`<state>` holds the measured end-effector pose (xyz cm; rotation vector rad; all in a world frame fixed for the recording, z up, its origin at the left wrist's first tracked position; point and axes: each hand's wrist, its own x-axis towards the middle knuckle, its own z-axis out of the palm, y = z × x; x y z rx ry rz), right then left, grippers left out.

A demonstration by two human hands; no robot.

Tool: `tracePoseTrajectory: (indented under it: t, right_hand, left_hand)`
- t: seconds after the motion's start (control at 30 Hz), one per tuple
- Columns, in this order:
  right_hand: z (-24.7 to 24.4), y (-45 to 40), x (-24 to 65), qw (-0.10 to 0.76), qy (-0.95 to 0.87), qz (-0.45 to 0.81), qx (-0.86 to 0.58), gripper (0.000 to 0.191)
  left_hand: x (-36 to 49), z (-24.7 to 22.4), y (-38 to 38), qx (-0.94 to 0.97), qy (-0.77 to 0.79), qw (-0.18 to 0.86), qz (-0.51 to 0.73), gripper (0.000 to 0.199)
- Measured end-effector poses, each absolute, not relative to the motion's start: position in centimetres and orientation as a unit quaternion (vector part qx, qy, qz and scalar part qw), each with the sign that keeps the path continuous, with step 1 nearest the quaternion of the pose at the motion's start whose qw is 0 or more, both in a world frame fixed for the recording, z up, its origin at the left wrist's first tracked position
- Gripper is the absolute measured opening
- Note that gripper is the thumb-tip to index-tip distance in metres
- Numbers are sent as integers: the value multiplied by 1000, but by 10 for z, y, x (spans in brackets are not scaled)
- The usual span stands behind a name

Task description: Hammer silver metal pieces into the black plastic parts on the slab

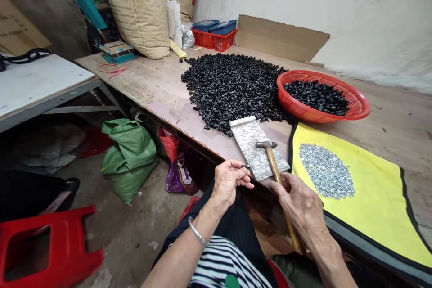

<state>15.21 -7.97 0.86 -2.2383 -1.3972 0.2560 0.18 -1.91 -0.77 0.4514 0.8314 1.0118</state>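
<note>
A small black part is pinched by the left hand beside the stone slab; a hammer is gripped by the right hand, its head over the slab, which is placed within easy reach.

Soft, even light fills the scene from no visible source, brightest on the white plastered wall, with only dim shadow under the long wooden counter on the grey concrete floor. The left hand and right hand stay sharp, without motion blur, while the wide lens bows the picture's edges and faint glare glints off the heap of small silver metal pieces.
</note>
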Motion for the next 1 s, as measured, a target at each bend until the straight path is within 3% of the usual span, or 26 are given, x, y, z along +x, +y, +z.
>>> tracePoseTrajectory:
  t: [0.1, 0.23, 0.57, 0.7, 0.83, 1.0]
  right_hand:
    - [11, -74, 153, 340, -399, 257, -812, 17]
    - [16, -72, 155, 397, -277, 484, -729, 18]
    - [22, -90, 152, 458, -128, 627, -617, 32]
    - [24, -102, 148, 437, -227, 537, -685, 33]
    - [23, -115, 153, 340, -442, 321, -765, 32]
    - [20, -123, 155, 231, -602, 69, -761, 35]
  left_hand:
    - [6, -7, -18, 216, 403, 756, 469, 27]
    - [10, -7, -18, 227, 419, 743, 469, 24]
    - [15, -8, -19, 238, 442, 727, 468, 22]
    - [19, -10, -18, 244, 454, 718, 468, 20]
    - [22, -12, -18, 249, 467, 705, 472, 17]
    - [25, -13, -20, 248, 469, 696, 484, 14]
